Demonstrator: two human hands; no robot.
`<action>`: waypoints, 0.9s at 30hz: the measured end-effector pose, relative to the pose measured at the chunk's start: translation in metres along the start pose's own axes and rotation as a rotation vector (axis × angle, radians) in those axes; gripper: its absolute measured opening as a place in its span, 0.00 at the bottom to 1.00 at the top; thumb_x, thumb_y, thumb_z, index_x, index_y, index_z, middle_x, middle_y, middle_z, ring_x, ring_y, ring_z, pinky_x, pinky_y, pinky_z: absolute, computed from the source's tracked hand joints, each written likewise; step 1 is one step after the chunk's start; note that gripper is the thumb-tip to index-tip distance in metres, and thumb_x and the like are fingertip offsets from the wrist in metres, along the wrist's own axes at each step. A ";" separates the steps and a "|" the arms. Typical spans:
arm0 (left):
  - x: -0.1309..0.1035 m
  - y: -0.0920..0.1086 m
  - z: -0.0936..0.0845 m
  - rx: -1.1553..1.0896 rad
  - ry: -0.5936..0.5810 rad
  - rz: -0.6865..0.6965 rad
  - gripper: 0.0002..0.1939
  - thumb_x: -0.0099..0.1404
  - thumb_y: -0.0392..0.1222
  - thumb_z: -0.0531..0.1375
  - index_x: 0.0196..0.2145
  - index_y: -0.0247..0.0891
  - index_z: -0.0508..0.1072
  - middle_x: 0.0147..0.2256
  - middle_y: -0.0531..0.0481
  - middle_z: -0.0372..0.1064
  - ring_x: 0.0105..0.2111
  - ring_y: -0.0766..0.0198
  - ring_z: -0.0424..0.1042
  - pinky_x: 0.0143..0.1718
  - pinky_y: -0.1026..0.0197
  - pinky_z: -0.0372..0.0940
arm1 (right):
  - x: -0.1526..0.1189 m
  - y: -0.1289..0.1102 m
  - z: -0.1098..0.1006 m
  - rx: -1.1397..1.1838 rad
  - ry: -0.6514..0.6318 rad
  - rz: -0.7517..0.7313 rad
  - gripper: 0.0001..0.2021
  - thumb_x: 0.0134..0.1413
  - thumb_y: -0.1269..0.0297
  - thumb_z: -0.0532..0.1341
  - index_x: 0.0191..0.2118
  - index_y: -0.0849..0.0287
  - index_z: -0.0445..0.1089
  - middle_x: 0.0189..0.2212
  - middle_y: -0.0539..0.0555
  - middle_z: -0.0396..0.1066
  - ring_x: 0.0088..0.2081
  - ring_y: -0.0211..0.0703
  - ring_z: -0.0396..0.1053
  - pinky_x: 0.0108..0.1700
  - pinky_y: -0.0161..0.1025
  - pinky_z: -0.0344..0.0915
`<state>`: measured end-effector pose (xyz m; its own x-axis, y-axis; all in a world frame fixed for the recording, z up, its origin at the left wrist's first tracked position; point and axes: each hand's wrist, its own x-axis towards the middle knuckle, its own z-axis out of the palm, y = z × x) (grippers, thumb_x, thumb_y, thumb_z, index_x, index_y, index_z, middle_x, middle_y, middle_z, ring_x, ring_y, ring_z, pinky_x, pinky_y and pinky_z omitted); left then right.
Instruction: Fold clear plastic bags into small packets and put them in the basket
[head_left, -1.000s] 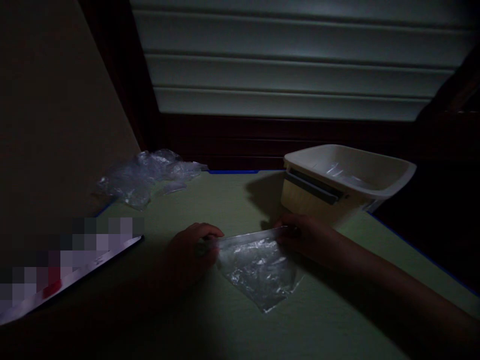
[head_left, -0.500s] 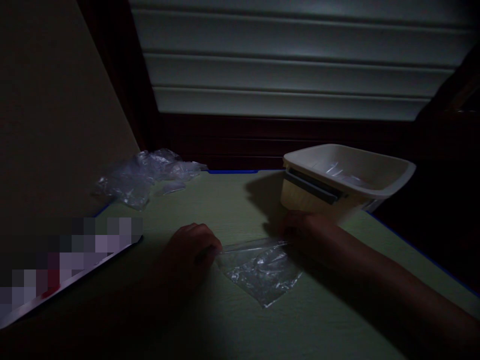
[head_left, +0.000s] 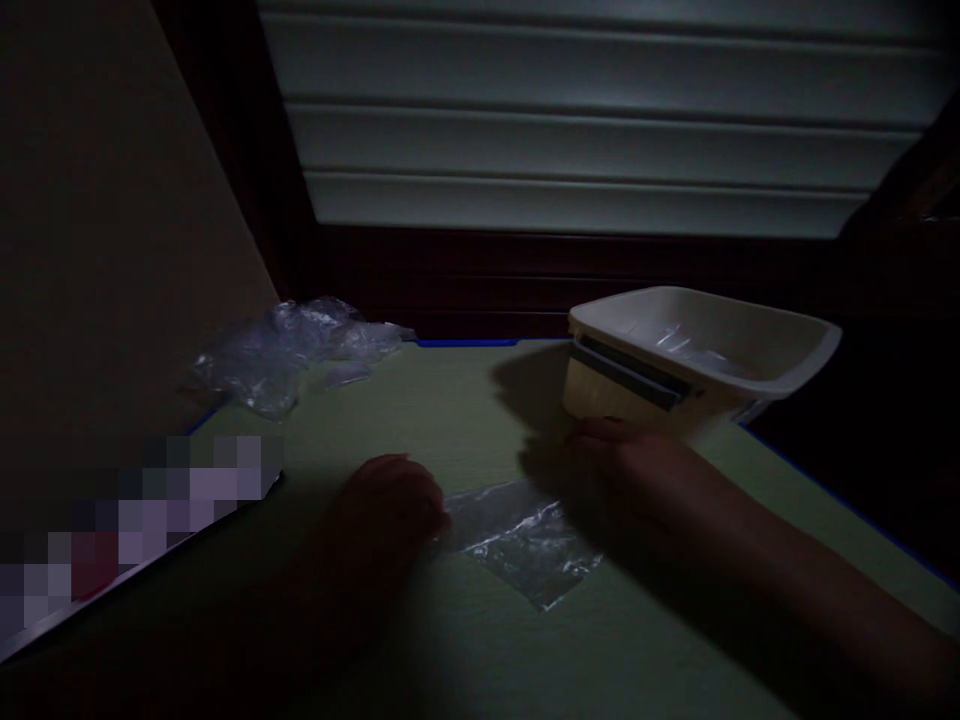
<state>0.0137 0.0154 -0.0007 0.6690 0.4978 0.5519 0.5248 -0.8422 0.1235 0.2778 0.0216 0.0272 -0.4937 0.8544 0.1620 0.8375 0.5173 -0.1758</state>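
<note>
A clear plastic bag lies on the pale green tabletop, creased and shiny, with a fold line running across it. My left hand is closed on the bag's left corner, its fingers curled. At the bag's right side, my right hand has its fingers drawn together in front of the bin. Its shadow covers the bag's upper right part, and I cannot make out what is between those fingertips.
A cream plastic bin with a dark handle stands at the back right, clear plastic inside. Crumpled clear bags are heaped at the back left. A blurred-out flat item lies left. Behind the table is a slatted panel.
My right hand has shifted slightly away from the bag's top edge. That edge, drawn straight between my hands before, is now looser, and a wider band shows above the fold line.
</note>
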 end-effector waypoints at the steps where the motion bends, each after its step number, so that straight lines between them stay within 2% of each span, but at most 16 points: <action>1: 0.000 0.001 0.000 0.002 0.010 0.004 0.14 0.66 0.33 0.46 0.29 0.38 0.69 0.29 0.51 0.68 0.32 0.63 0.64 0.40 0.57 0.59 | -0.001 -0.007 -0.003 0.002 0.035 0.003 0.15 0.48 0.79 0.53 0.40 0.62 0.71 0.39 0.60 0.71 0.37 0.46 0.70 0.38 0.42 0.67; 3: 0.001 0.002 0.000 0.010 0.012 0.006 0.14 0.65 0.32 0.47 0.29 0.37 0.69 0.29 0.51 0.68 0.32 0.63 0.65 0.39 0.58 0.60 | -0.003 -0.022 -0.008 0.051 0.075 -0.065 0.18 0.51 0.77 0.51 0.48 0.63 0.68 0.45 0.61 0.69 0.43 0.47 0.69 0.44 0.42 0.66; 4: 0.001 0.003 0.000 0.016 0.014 0.014 0.14 0.65 0.31 0.46 0.28 0.37 0.69 0.29 0.51 0.69 0.32 0.63 0.65 0.38 0.59 0.61 | -0.005 -0.030 -0.009 0.086 0.052 -0.112 0.19 0.54 0.74 0.51 0.51 0.64 0.65 0.48 0.61 0.67 0.47 0.47 0.67 0.48 0.42 0.64; 6: 0.000 0.005 -0.002 0.047 0.016 0.025 0.15 0.65 0.29 0.45 0.29 0.37 0.69 0.30 0.50 0.70 0.32 0.64 0.66 0.37 0.61 0.62 | -0.008 -0.043 -0.009 0.144 -0.036 -0.190 0.21 0.59 0.66 0.50 0.56 0.64 0.60 0.54 0.61 0.62 0.53 0.47 0.61 0.54 0.43 0.60; 10: -0.002 0.008 -0.006 0.115 0.024 0.086 0.15 0.68 0.31 0.44 0.37 0.35 0.69 0.36 0.47 0.71 0.39 0.64 0.67 0.42 0.62 0.62 | -0.014 -0.053 -0.005 0.211 -0.257 -0.211 0.32 0.58 0.51 0.50 0.62 0.67 0.49 0.61 0.63 0.47 0.60 0.52 0.48 0.59 0.48 0.51; 13: -0.004 0.007 -0.006 0.078 -0.056 0.161 0.13 0.68 0.33 0.44 0.39 0.36 0.68 0.38 0.48 0.72 0.39 0.64 0.68 0.44 0.63 0.63 | -0.016 -0.054 -0.001 0.251 -0.358 -0.188 0.35 0.57 0.47 0.49 0.63 0.67 0.44 0.63 0.64 0.38 0.62 0.55 0.40 0.60 0.53 0.43; 16: -0.004 0.004 -0.006 0.062 -0.158 0.172 0.12 0.66 0.32 0.46 0.39 0.36 0.68 0.38 0.47 0.72 0.38 0.62 0.69 0.41 0.62 0.65 | -0.016 -0.054 0.001 0.308 -0.392 -0.165 0.36 0.56 0.47 0.50 0.63 0.66 0.42 0.63 0.63 0.35 0.62 0.57 0.36 0.61 0.56 0.39; 20: -0.005 0.008 -0.005 0.138 -0.131 0.176 0.14 0.62 0.28 0.47 0.40 0.36 0.68 0.39 0.46 0.72 0.40 0.61 0.70 0.42 0.60 0.64 | -0.018 -0.052 -0.005 0.302 -0.430 -0.130 0.36 0.56 0.48 0.51 0.63 0.65 0.42 0.62 0.61 0.35 0.62 0.58 0.36 0.61 0.57 0.39; 22: -0.004 0.012 -0.006 0.175 -0.126 0.153 0.14 0.60 0.26 0.48 0.37 0.35 0.69 0.38 0.46 0.73 0.39 0.60 0.71 0.42 0.59 0.64 | -0.021 -0.048 -0.011 0.278 -0.441 -0.102 0.37 0.54 0.46 0.52 0.63 0.65 0.43 0.62 0.61 0.37 0.62 0.59 0.38 0.61 0.56 0.41; 24: -0.003 0.016 -0.008 0.191 -0.132 0.130 0.12 0.58 0.27 0.48 0.34 0.36 0.69 0.36 0.46 0.73 0.36 0.60 0.71 0.40 0.59 0.65 | -0.022 -0.043 -0.018 0.292 -0.411 -0.075 0.36 0.54 0.46 0.52 0.63 0.62 0.47 0.62 0.60 0.45 0.61 0.58 0.46 0.59 0.52 0.49; 27: -0.002 0.018 -0.010 0.182 -0.133 0.146 0.12 0.57 0.28 0.48 0.32 0.35 0.69 0.35 0.46 0.73 0.35 0.60 0.71 0.39 0.59 0.65 | -0.020 -0.036 -0.025 0.382 -0.311 -0.014 0.24 0.58 0.50 0.48 0.56 0.54 0.62 0.54 0.56 0.63 0.51 0.51 0.64 0.47 0.42 0.64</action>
<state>0.0165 -0.0027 0.0085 0.8014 0.4067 0.4385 0.4957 -0.8619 -0.1066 0.2633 -0.0151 0.0541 -0.5997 0.7911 -0.1207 0.7132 0.4600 -0.5289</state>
